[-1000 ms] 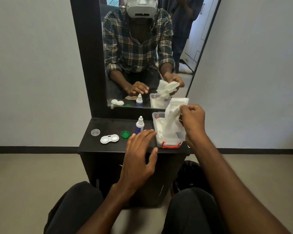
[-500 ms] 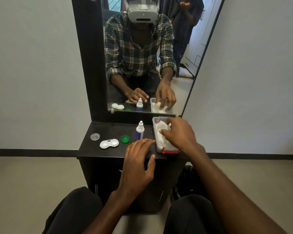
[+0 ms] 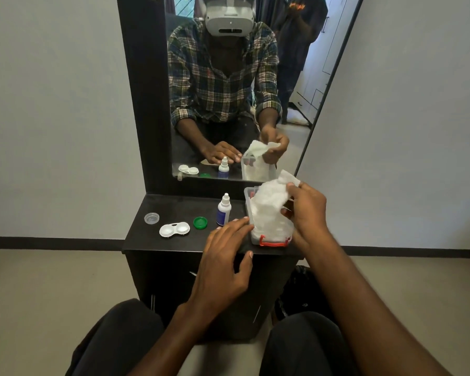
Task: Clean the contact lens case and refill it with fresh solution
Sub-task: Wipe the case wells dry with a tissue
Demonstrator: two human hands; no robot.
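The white lens case (image 3: 174,229) lies open on the dark counter (image 3: 147,240), on its left part, with both little cups facing up. It is well to the left of both hands, and no hand touches it. A green cap (image 3: 200,222) sits just to the right of the case, and a clear cap (image 3: 151,218) sits to its far left. The small solution bottle (image 3: 224,210) stands upright to the right of the green cap, near the fingertips of the left hand (image 3: 223,264). The left hand lies flat on the counter's near edge with straight fingers and holds nothing. The right hand (image 3: 307,213) pinches a white wipe (image 3: 272,202) over the clear wipe box (image 3: 248,213) at the right end of the counter.
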